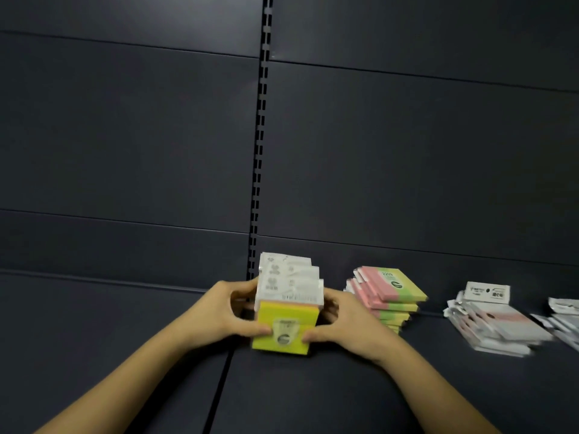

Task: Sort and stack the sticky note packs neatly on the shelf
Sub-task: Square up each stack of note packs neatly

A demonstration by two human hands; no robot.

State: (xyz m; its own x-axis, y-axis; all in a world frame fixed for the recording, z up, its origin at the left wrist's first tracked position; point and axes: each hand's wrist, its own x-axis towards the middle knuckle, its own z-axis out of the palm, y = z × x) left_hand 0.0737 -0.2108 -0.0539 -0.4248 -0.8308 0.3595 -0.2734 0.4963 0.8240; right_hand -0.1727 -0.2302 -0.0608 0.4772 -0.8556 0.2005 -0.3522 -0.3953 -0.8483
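Head view: a stack of yellow sticky note packs with white printed header cards [286, 311] is held between both hands on the dark grey metal shelf [125, 333], just right of the seam between two shelf panels; the stack's base appears to rest on the shelf, though contact is blurred. The left hand [224, 311] is wrapped on the stack's left side, thumb pressed on the yellow front face, fingers [247, 288] curled round the back edge; gripping the stack. The right hand [347, 321] is mirrored on the right side, thumb on the front face near the round label, fingers curled round the far edge; also gripping the stack. White header cards are fanned stepwise at the top rear of the stack; the packs are not flush there.

To the right, near but apart from the held stack, a pile of pink, green and yellow striped sticky note packs [388, 297] is seen lying flat, layers skewed against each other. Further right, well apart, a loose pile of white-carded packs with pale pink pads [492, 324] is spread on the shelf; at the right frame edge a further white-wrapped pile [564, 321] is cut off. Behind everything a dark slatted back panel [125, 136] with a slotted vertical upright [261, 136] is visible.
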